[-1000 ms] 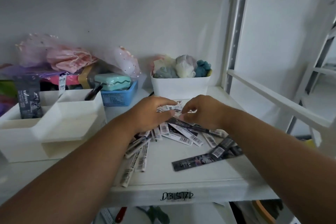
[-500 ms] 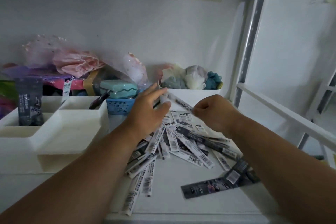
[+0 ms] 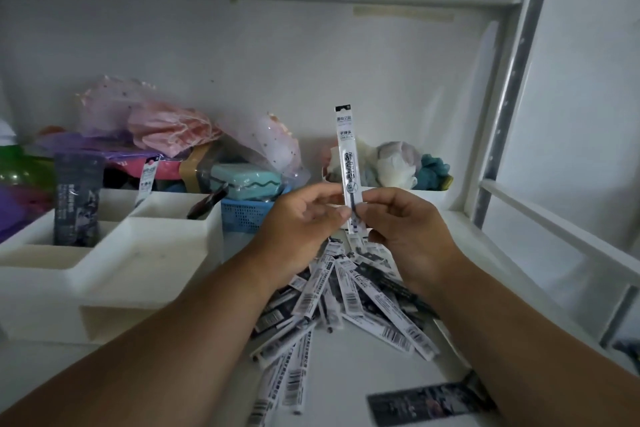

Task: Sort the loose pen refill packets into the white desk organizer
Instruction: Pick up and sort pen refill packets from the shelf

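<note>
I hold one white pen refill packet upright in front of me, above the heap. My left hand pinches its lower part from the left and my right hand pinches it from the right. Below my hands a pile of loose refill packets is spread on the shelf. The white desk organizer stands at the left, with a dark packet upright in its back left compartment and a dark pen in the back right one.
A blue basket with a mint case sits behind the organizer. A white bin of soft items stands at the back right. Pink and purple bags lie at the back left. A dark flat packet lies near the shelf's front edge. A white rail runs along the right.
Both hands rose from the pile with one white packet. It has turned from slanted to upright, and the view has moved closer.
</note>
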